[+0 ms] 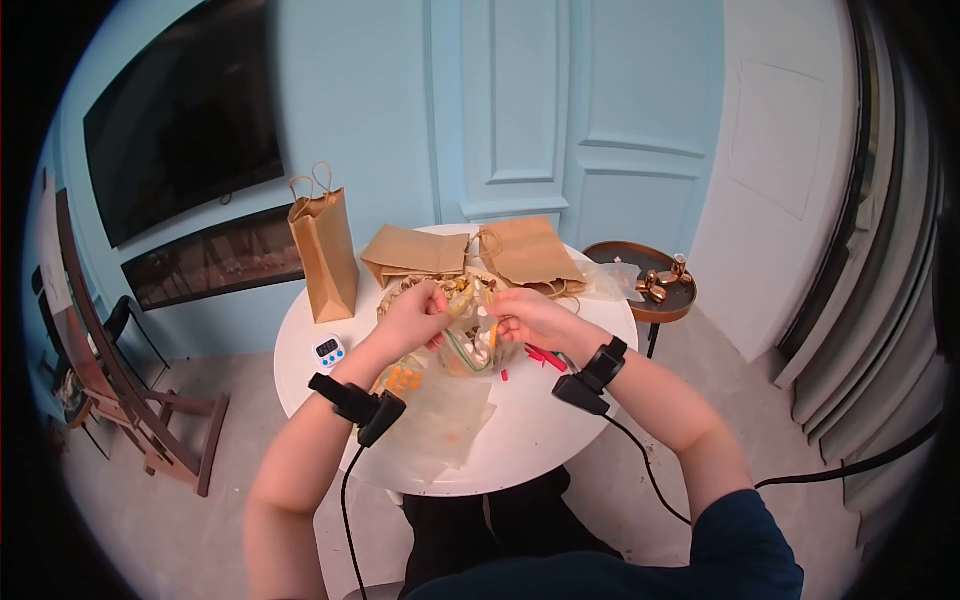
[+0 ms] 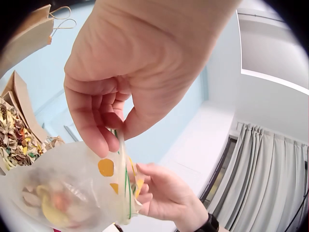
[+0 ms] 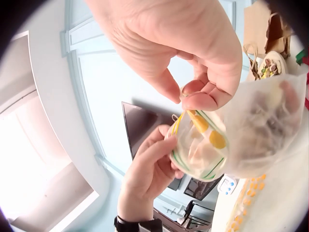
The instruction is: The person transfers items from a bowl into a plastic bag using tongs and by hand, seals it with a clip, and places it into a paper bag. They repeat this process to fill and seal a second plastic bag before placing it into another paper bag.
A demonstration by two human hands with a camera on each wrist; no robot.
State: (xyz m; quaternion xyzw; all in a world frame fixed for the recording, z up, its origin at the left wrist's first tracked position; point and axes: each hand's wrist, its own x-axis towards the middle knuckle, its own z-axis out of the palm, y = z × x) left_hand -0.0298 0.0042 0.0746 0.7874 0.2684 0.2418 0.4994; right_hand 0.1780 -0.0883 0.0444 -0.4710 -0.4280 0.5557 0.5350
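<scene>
A translucent zip bag [image 1: 466,352] with orange dots and a green line along its seal is held up over the round white table [image 1: 540,440]. Its mouth gapes in the right wrist view, and pale, yellowish and brownish pieces show through the side of the bag [image 2: 87,193]. My left hand [image 1: 412,318] pinches one side of the rim between thumb and fingers. Opposite it, my right hand [image 1: 538,318] pinches the other side of the rim. Just behind the bag is a heap of dried, mixed-colour flakes [image 2: 19,140], partly hidden by my hands in the head view.
One brown paper bag [image 1: 325,255] stands at back left; two more, a left one [image 1: 420,248] and a right one [image 1: 530,250], lie behind. A white timer [image 1: 328,349], flat dotted bags [image 1: 440,425] and red pieces [image 1: 545,357] lie around. A side table [image 1: 610,258] stands at right.
</scene>
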